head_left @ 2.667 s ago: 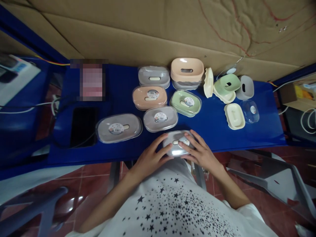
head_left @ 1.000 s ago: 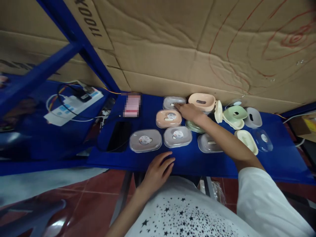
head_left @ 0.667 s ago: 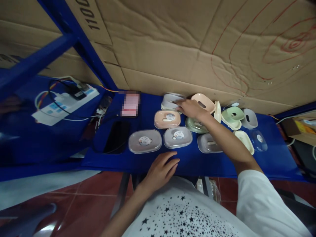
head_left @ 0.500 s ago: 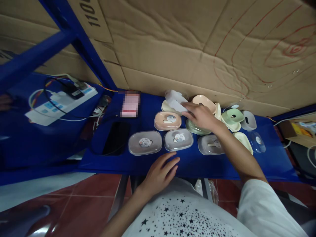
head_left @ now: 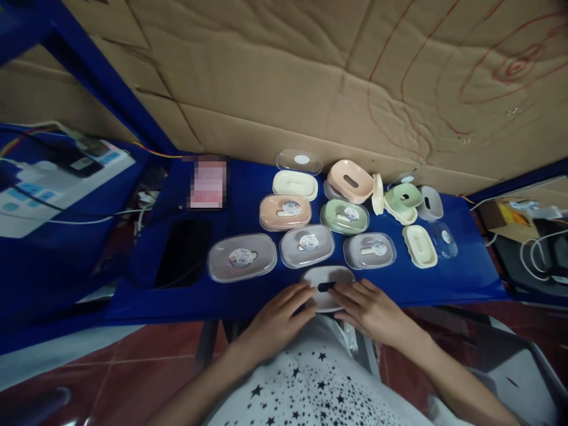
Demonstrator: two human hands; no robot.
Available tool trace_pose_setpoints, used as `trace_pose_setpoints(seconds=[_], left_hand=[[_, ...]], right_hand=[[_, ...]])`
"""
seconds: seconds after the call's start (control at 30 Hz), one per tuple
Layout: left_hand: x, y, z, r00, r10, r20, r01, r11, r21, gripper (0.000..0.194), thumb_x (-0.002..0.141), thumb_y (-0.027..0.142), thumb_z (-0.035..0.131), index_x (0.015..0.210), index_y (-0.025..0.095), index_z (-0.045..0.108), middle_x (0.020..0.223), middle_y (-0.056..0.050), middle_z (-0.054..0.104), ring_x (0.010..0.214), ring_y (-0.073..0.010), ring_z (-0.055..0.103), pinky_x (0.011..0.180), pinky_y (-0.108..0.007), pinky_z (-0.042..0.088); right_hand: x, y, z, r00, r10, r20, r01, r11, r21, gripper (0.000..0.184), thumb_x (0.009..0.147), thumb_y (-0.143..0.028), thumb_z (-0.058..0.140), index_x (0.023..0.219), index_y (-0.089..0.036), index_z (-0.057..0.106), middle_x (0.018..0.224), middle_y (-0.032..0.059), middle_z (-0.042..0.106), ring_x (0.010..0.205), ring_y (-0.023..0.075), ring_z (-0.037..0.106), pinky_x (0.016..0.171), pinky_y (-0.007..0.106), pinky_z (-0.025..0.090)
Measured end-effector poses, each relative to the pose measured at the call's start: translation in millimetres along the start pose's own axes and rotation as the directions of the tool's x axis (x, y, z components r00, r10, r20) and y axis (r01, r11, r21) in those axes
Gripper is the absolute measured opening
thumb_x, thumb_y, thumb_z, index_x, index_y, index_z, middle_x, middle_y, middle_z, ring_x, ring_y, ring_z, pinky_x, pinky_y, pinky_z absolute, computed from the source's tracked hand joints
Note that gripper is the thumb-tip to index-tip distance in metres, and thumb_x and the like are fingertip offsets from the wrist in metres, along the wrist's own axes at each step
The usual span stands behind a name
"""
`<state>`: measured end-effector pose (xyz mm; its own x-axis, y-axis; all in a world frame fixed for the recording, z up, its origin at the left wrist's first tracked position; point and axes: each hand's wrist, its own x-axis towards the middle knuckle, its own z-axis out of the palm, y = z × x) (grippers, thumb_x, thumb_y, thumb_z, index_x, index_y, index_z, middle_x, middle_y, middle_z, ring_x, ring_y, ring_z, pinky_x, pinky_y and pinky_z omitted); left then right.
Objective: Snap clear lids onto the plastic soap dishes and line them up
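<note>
At the table's front edge, close to my body, is a light grey soap dish (head_left: 327,274) with a dark oval slot in its middle. My left hand (head_left: 284,312) grips its left end, and my right hand (head_left: 370,309) has hold of the right end, fingers reaching toward the slot. Just beyond lie lidded soap boxes with round labels: a grey one (head_left: 307,247), another grey box (head_left: 242,258) to the left and a third grey box (head_left: 370,251) to the right. Behind them are a peach box (head_left: 284,213) and a green box (head_left: 345,216).
A cream tray (head_left: 295,185) and a clear lid (head_left: 299,160) lie at the back. Peach (head_left: 351,181), green (head_left: 404,196) and grey dishes (head_left: 430,203) stand right. A black phone (head_left: 181,253) lies left, near a power strip (head_left: 66,183). Cardboard (head_left: 266,89) walls the back.
My right hand has brought the light grey dish from the back of the table to the front edge. My left hand has joined it there. The view has shifted slightly.
</note>
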<state>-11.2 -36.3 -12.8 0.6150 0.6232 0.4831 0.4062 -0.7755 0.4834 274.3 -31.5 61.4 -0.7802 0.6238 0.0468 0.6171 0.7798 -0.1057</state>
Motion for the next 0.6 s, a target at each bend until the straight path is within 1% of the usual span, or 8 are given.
trace_pose_setpoints(seconds=[0.1,0.17,0.23,0.27,0.33,0.4,0.5,0.6], left_hand=[[-6,3,11.9,0.999,0.005,0.051,-0.006,0.999,0.036,0.017,0.108,0.016,0.060,0.122,0.017,0.069,0.137,-0.010,0.072,0.137,-0.0264,0.063,0.115,-0.046,0.058],[-4,7,14.1,0.997,-0.019,0.072,0.014,0.997,0.079,0.016,0.108,0.021,0.061,0.122,0.017,0.068,0.138,-0.010,0.072,0.135,-0.0271,0.063,0.112,-0.048,0.058],[-1,11,13.1,0.996,-0.051,0.072,0.042,0.992,0.121,0.018,0.108,0.024,0.064,0.124,0.017,0.068,0.134,-0.010,0.073,0.131,-0.0276,0.065,0.108,-0.048,0.059],[0,14,11.8,0.996,-0.068,0.059,0.060,0.989,0.134,0.020,0.107,0.024,0.065,0.125,0.017,0.068,0.130,-0.010,0.074,0.127,-0.0278,0.066,0.105,-0.048,0.059],[-1,18,8.2,0.995,-0.103,0.018,0.099,0.985,0.143,0.022,0.106,0.022,0.067,0.127,0.018,0.068,0.122,-0.009,0.075,0.120,-0.0275,0.068,0.103,-0.048,0.060],[-6,20,3.5,0.989,-0.145,-0.026,0.147,0.980,0.131,0.022,0.105,0.021,0.068,0.126,0.019,0.069,0.118,-0.009,0.074,0.117,-0.0274,0.067,0.102,-0.048,0.060],[-20,20,-4.2,0.973,-0.199,-0.115,0.208,0.975,0.072,0.023,0.105,0.020,0.067,0.128,0.019,0.069,0.119,-0.010,0.073,0.122,-0.0279,0.066,0.104,-0.047,0.061],[-30,16,-9.4,0.953,-0.215,-0.214,0.217,0.976,-0.016,0.023,0.106,0.023,0.067,0.128,0.021,0.069,0.119,-0.010,0.072,0.125,-0.0269,0.066,0.105,-0.046,0.062]], right_hand=[[21,31,-10,0.998,-0.004,-0.057,0.013,0.987,0.159,0.042,0.112,-0.041,0.059,0.147,-0.020,0.068,0.134,0.0094,0.078,0.115,0.0238,0.073,0.095,0.042,0.061],[55,61,-18,0.994,0.020,-0.109,-0.007,0.993,0.119,0.038,0.114,-0.032,0.051,0.147,-0.022,0.068,0.137,0.0087,0.077,0.119,0.0245,0.071,0.100,0.045,0.057],[102,93,-21,0.991,0.053,-0.121,-0.050,0.998,0.023,0.039,0.114,-0.026,0.047,0.146,-0.019,0.068,0.141,0.0112,0.075,0.125,0.0279,0.068,0.105,0.047,0.052],[127,107,-20,0.991,0.077,-0.111,-0.082,0.996,-0.036,0.040,0.113,-0.023,0.047,0.146,-0.016,0.068,0.142,0.0136,0.074,0.126,0.0297,0.067,0.105,0.048,0.050],[174,127,-17,0.994,0.108,-0.020,-0.110,0.983,-0.149,0.040,0.108,-0.017,0.051,0.142,-0.010,0.070,0.142,0.0192,0.073,0.127,0.0336,0.065,0.106,0.049,0.046],[208,137,-12,0.989,0.126,0.081,-0.105,0.970,-0.221,0.033,0.103,-0.012,0.052,0.125,-0.006,0.076,0.128,0.0231,0.077,0.121,0.0349,0.067,0.104,0.048,0.043],[228,141,-8,0.983,0.137,0.126,-0.104,0.966,-0.239,0.027,0.101,-0.011,0.052,0.105,-0.007,0.078,0.110,0.0225,0.080,0.107,0.0325,0.070,0.099,0.045,0.042],[212,144,-18,0.985,0.172,0.030,-0.166,0.973,-0.158,0.028,0.106,-0.020,0.051,0.116,-0.010,0.076,0.117,0.0195,0.079,0.106,0.0308,0.072,0.098,0.043,0.044]])
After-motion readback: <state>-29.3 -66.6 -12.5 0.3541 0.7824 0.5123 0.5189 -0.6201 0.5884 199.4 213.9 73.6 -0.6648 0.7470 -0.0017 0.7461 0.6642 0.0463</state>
